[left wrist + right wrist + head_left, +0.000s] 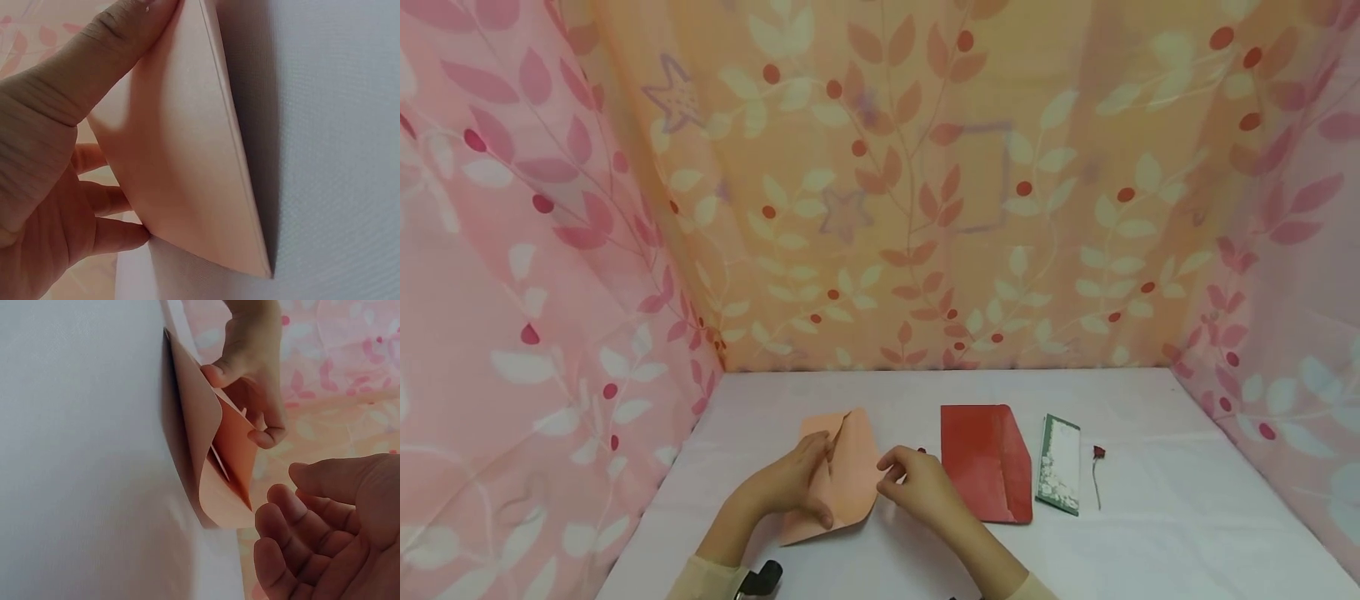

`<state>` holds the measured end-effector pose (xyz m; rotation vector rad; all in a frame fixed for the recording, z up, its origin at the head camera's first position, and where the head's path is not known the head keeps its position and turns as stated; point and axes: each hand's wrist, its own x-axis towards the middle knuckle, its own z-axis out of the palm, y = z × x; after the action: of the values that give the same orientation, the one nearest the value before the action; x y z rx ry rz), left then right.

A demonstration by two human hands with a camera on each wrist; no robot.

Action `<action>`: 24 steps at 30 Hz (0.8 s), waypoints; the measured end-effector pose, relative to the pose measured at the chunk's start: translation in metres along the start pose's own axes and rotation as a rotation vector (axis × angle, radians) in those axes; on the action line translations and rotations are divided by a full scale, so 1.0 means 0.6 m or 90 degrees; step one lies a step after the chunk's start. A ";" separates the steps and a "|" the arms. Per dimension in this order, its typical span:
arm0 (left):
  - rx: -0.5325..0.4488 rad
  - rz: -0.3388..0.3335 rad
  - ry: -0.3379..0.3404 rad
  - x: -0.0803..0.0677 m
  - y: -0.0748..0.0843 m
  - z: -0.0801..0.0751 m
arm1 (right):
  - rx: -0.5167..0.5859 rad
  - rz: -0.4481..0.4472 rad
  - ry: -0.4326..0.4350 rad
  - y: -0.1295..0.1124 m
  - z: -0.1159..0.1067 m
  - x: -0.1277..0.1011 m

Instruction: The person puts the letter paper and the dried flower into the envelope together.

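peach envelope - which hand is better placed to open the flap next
Probably the right hand. It hangs free beside the peach envelope, fingers loosely curled and holding nothing, close to the raised flap. The left hand already grips the envelope and steadies it on the table.

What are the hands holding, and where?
The left hand pinches the peach envelope by its left side. The right hand holds nothing.
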<state>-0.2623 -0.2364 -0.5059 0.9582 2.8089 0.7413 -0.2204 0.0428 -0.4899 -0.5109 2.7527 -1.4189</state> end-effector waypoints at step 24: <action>-0.002 0.018 0.000 -0.001 0.000 -0.003 | -0.107 0.061 0.051 0.020 -0.060 -0.010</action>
<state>-0.2620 -0.2374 -0.5046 0.9987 2.7995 0.7490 -0.2231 0.0794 -0.4789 -0.3250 2.9324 -1.2216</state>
